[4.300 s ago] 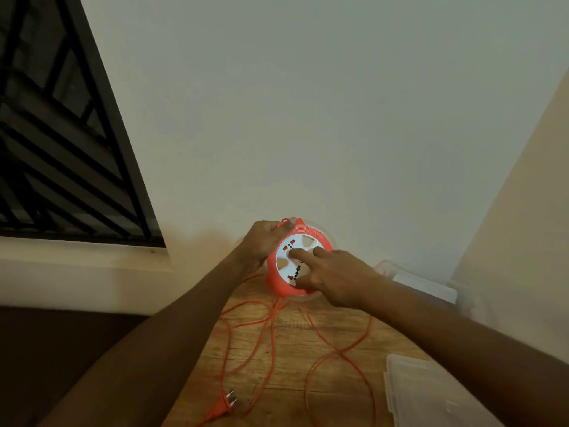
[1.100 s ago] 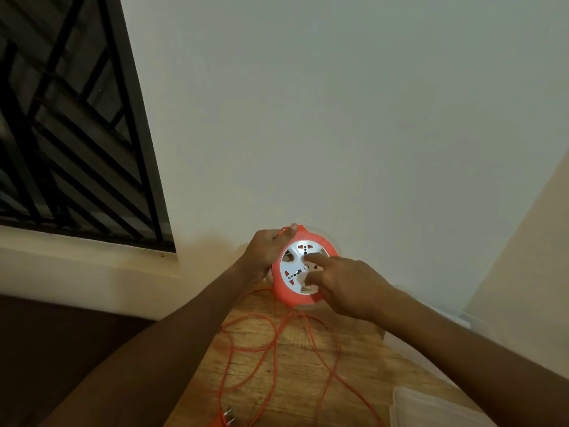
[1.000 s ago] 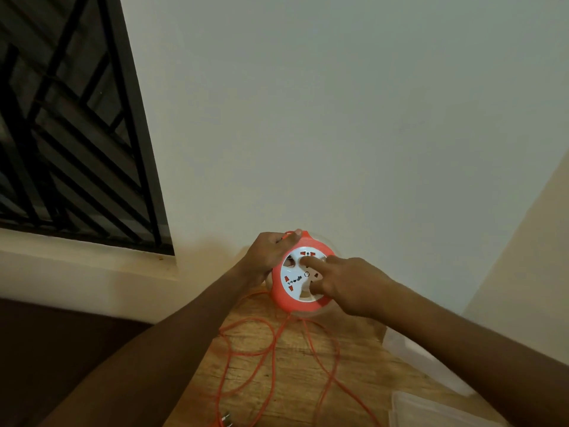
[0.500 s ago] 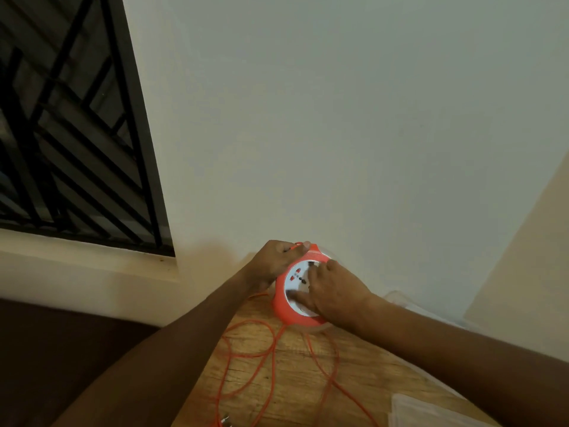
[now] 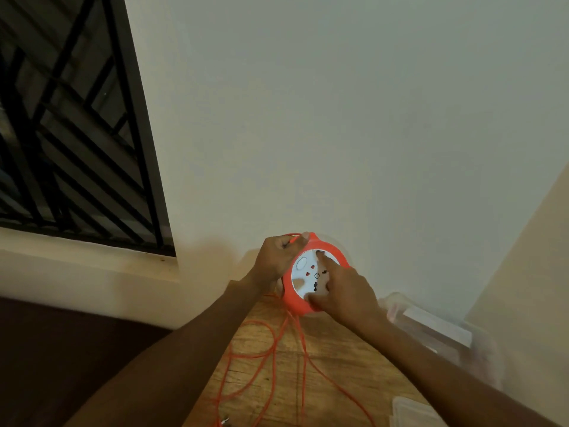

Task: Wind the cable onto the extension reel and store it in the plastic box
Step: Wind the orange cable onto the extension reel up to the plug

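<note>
Cord reel (image 5: 293,298) is held up on edge just above the back of the wooden surface (image 5: 332,359), near the wall. Left hand (image 5: 277,257) grips its upper-left rim, fingers curled over. Right hand (image 5: 345,291) isn't grasping: index fingertip pressed on the white socket face, thumb at the lower rim; loose orange cord (image 5: 274,349) trails over the surface.

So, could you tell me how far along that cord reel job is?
Done: unclear, since the reel hides whatever is wound inside. In hand: the left hand grips its rim while the right hand presses a forefinger on the white face, seemingly winding. Left: loops of cord and the plug lie loose on the table.
</note>
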